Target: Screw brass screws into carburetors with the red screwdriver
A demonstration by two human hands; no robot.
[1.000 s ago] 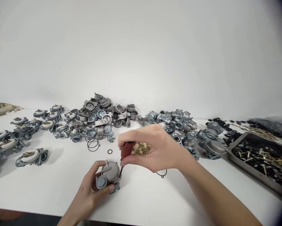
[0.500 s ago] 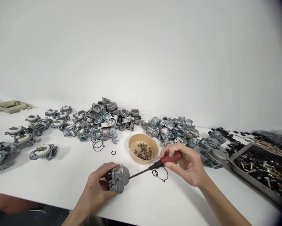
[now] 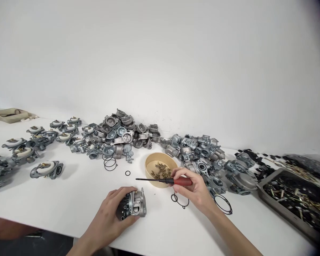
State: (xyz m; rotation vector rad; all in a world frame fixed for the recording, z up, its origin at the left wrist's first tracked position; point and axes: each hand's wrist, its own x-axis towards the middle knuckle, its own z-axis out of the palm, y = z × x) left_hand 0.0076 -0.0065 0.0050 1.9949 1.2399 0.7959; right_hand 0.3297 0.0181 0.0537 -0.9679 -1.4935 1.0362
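Observation:
A grey metal carburetor (image 3: 136, 205) stands near the table's front edge, gripped between the fingers and thumb of my left hand (image 3: 110, 213); the palm hides its left side. My right hand (image 3: 193, 188) holds a screwdriver (image 3: 181, 181) by its red handle. The dark shaft points left, almost level, with its tip above and apart from the carburetor. Just behind the shaft sits a round tan bowl (image 3: 150, 161) with many small brass screws (image 3: 161, 170). Thin black gaskets (image 3: 183, 204) lie under my right hand.
Piled carburetor bodies and bowls (image 3: 119, 131) stand along the wall, with another heap (image 3: 199, 149) right of them. Carburetors with white floats (image 3: 46, 169) spread over the left. A grey tray of small parts (image 3: 269, 177) is at right. A person's bare limb (image 3: 12, 227) shows lower left.
The screwdriver tip has left the carburetor and lifted, and the shaft has swung to nearly level. My left hand has turned the carburetor, so its open bore now shows.

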